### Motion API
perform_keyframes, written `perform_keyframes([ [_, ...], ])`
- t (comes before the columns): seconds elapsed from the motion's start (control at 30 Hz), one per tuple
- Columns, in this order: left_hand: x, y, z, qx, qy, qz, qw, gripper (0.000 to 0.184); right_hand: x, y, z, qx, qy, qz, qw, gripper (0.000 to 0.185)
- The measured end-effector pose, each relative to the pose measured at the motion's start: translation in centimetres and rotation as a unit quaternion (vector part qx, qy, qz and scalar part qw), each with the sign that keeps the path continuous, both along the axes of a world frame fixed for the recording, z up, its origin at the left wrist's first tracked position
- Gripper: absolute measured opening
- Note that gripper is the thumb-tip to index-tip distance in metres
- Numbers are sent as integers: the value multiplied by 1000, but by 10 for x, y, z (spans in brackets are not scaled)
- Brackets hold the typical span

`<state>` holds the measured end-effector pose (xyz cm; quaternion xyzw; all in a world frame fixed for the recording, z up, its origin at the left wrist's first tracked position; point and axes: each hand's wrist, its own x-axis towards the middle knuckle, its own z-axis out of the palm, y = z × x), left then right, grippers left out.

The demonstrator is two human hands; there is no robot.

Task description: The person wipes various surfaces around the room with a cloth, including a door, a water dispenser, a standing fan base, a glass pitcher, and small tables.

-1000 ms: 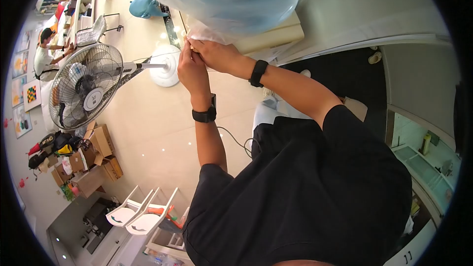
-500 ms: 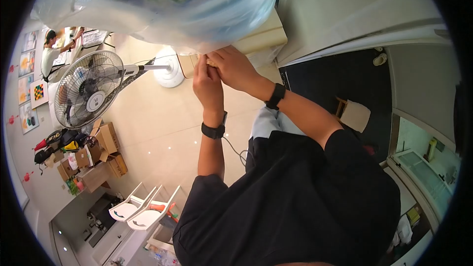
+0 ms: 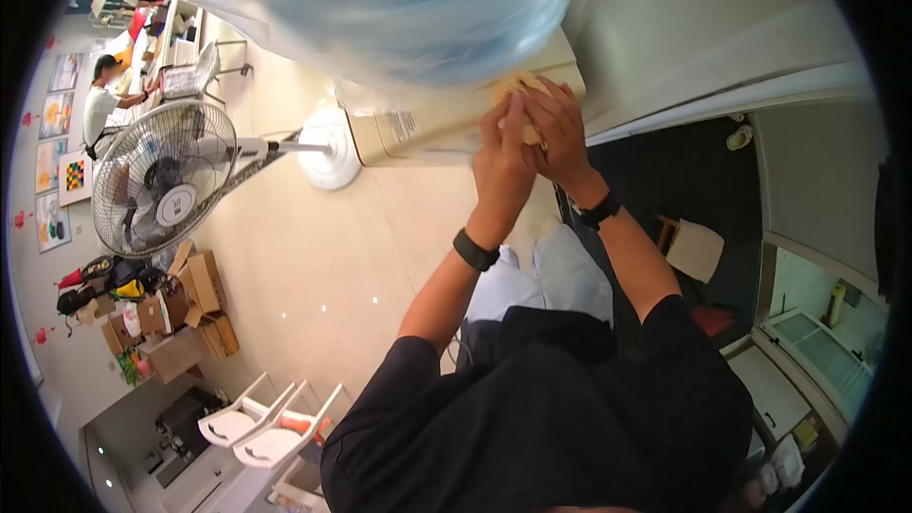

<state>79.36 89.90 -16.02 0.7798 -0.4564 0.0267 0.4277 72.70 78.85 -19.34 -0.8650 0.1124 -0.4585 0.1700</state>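
A crumpled tan, cloth-like piece (image 3: 522, 85) is bunched between my two hands. My left hand (image 3: 503, 169) is closed at its lower side, fingers pressed together and pointing up. Wrapped over its right side is my right hand (image 3: 562, 128), also closed, and the two hands touch. Fingers hide much of the piece. Both hands are at the front edge of a cream-coloured appliance-like box (image 3: 437, 133) with a printed label. Just above them bulges a large clear plastic bag (image 3: 427, 19) with blue and green print, its top out of view.
A standing fan (image 3: 166, 180) is to the left, its white base (image 3: 329, 150) near the box. Cardboard boxes (image 3: 204, 285) and white chairs (image 3: 275, 442) are farther off. A person (image 3: 103, 104) sits at a table at upper left. A stool (image 3: 693, 249) stands on the right.
Both hands have moved right along the front of the cream box, with the tan piece now showing more. The view has shifted, and more of the box and its label shows.
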Motion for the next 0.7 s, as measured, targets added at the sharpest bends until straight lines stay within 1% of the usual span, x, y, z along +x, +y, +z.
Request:
perform_keyframes([
  [0.07, 8, -2, -10, -49, -25, -34, 998, 60, 3, 2, -18, -32, -37, -30, 998, 42],
  [0.17, 17, 5, -37, -74, -75, -68, 992, 58, 10, 8, -58, -57, -95, -57, 992, 40],
  [0.23, 18, 9, -50, -104, -104, -67, 987, 53, 22, 10, -83, -65, -151, -67, 984, 38],
  [0.3, 18, 15, -76, -143, -120, -74, 980, 50, 27, 14, -112, -81, -177, -75, 978, 38],
  [0.33, 20, 17, -93, -150, -132, -69, 977, 46, 31, 12, -130, -94, -190, -78, 974, 37],
  [0.47, 37, 24, -191, -147, -152, -52, 976, 45, 48, 19, -230, -91, -184, -73, 976, 39],
  [0.53, 43, 28, -243, -157, -167, -49, 972, 45, 57, 20, -277, -114, -200, -79, 970, 40],
  [0.67, 47, 25, -337, -217, -202, -33, 955, 47, 68, 15, -358, -163, -237, -65, 955, 42],
  [0.7, 50, 27, -356, -230, -212, -26, 949, 48, 73, 17, -367, -172, -240, -71, 953, 42],
])
